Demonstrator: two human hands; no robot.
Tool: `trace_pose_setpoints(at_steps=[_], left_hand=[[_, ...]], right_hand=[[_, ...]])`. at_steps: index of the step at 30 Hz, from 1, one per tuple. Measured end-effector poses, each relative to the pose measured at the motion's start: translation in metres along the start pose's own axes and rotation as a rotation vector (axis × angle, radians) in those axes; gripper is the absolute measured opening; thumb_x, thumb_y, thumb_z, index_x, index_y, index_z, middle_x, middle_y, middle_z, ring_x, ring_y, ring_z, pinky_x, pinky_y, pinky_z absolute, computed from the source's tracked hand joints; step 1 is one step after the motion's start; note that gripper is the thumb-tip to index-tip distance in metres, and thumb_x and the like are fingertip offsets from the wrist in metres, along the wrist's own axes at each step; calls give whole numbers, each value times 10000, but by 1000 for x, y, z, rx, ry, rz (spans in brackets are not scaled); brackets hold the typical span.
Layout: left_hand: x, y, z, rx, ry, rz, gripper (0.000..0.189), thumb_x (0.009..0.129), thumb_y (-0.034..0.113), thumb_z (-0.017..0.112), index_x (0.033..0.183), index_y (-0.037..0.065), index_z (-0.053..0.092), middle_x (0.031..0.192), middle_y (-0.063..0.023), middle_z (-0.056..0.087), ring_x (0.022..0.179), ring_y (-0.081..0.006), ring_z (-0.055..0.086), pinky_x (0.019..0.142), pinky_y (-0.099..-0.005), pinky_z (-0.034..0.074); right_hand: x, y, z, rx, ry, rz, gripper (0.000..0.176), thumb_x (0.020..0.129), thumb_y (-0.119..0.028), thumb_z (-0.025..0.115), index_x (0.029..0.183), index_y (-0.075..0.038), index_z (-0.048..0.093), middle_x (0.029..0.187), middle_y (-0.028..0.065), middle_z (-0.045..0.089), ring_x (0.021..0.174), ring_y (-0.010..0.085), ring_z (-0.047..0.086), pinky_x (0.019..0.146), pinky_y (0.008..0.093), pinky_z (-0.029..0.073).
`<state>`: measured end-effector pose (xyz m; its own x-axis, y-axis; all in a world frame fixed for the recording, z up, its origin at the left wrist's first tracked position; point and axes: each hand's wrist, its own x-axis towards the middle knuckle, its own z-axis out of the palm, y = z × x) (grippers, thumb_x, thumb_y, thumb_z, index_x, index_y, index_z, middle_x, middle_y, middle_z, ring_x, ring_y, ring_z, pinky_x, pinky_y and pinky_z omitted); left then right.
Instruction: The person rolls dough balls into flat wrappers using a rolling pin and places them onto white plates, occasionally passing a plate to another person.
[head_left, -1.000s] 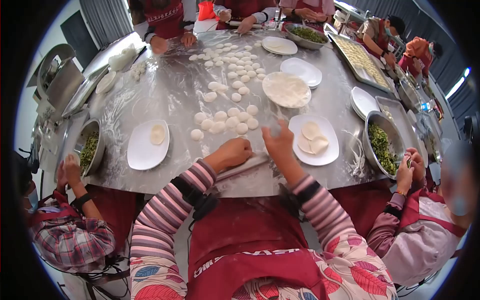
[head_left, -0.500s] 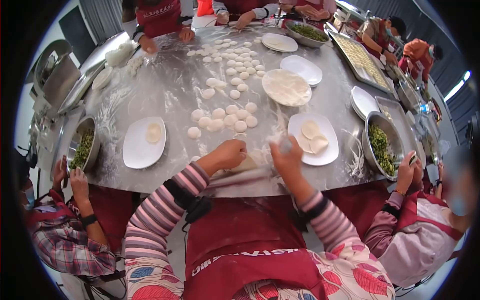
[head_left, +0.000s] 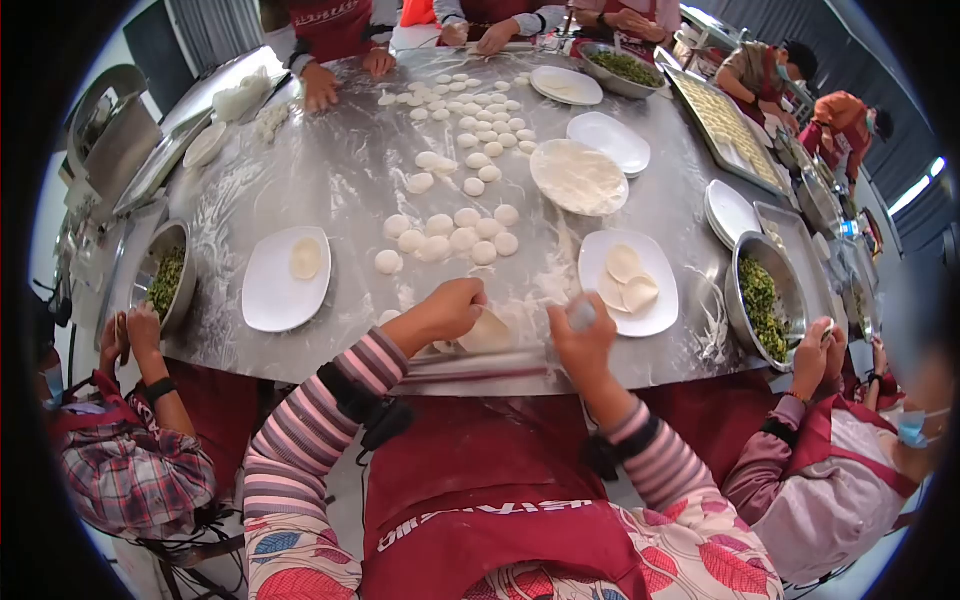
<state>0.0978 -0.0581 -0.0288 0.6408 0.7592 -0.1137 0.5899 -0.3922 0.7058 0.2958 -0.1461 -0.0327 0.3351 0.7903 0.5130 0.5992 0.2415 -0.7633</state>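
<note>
My left hand [head_left: 448, 308] is closed on the edge of a thin round dough wrapper [head_left: 487, 333] at the near side of the metal table [head_left: 350, 200]. To its right, my right hand [head_left: 585, 345] is wrapped round what looks like a rolling pin [head_left: 580, 315]; only its pale grey, blurred end shows. Just beyond my hands lie several round dough pieces [head_left: 437, 248]. A white plate [head_left: 630, 320] with rolled wrappers [head_left: 628, 278] stands beyond my right hand. At the left, another white plate [head_left: 270, 295] bears one wrapper [head_left: 305, 259].
A floury plate [head_left: 580, 177] and more dough pieces [head_left: 490, 130] lie farther back. Metal bowls of chopped green filling stand left [head_left: 183, 300] and right [head_left: 795, 290]. A tray of rows of small pieces [head_left: 725, 130] is far right. Co-workers sit on both sides; others stand opposite.
My left hand has shifted slightly left, and more of the wrapper shows beside it. My right hand has moved slightly right and toward me. A co-worker's hand opposite has moved right.
</note>
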Motion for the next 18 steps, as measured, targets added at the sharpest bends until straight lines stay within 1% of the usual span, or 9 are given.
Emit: trace_pose_setpoints(at_steps=[3,4,6,8,9,11,13,16,18], left_hand=[[-11,2,-8,-191,-51,-93,134,770,83,548,849,-20,582,775,-163,598,731,-265,578,653,-361,452],[-13,6,-9,-169,-55,-65,131,775,87,547,837,-23,579,755,-154,593,719,-235,570,641,-352,452],[-11,8,-7,-127,-60,-26,130,779,92,545,826,-25,576,735,-144,588,706,-204,563,629,-343,452],[3,-2,-1,73,69,64,142,780,113,546,799,-25,569,703,-146,574,688,-182,548,622,-339,448],[4,3,-5,97,59,96,142,780,113,546,799,-25,569,703,-146,574,688,-182,548,622,-339,448],[-3,8,-5,5,-34,-15,161,774,142,551,779,-18,568,693,-168,570,683,-217,557,640,-351,442],[-5,10,-5,89,-69,58,173,771,156,563,808,-12,568,716,-169,576,670,-221,551,624,-345,431],[23,28,-1,-9,-79,115,175,784,154,569,867,0,561,723,-107,569,676,-166,532,598,-312,415],[56,53,6,-192,-124,151,200,801,171,572,911,5,559,750,-53,558,709,-133,523,611,-293,420]], right_hand=[[-11,10,-2,81,10,0,240,689,-118,711,778,-41,503,572,106,545,518,287,569,497,357,441],[6,0,4,-15,22,-35,233,699,-127,703,789,-32,511,587,134,557,538,317,577,507,370,448],[36,10,36,74,37,28,239,710,-142,693,834,-22,528,621,178,574,565,360,577,514,391,448],[55,18,59,42,101,-150,302,716,-150,682,920,5,524,650,225,576,603,401,570,530,433,443],[56,16,56,37,141,-153,302,716,-150,682,920,5,524,650,225,576,603,401,570,530,433,443],[37,12,41,12,146,-120,298,718,-151,680,914,2,516,649,216,574,607,403,566,534,448,442],[12,11,15,53,84,-105,277,702,-128,695,876,-21,507,620,189,558,581,387,561,525,437,441],[-16,-8,-15,144,94,-174,250,690,-99,710,804,-34,497,585,160,532,523,353,542,489,402,430],[-23,-14,-26,227,-15,-36,236,693,-81,714,743,-41,487,570,143,517,484,320,521,459,363,412]])
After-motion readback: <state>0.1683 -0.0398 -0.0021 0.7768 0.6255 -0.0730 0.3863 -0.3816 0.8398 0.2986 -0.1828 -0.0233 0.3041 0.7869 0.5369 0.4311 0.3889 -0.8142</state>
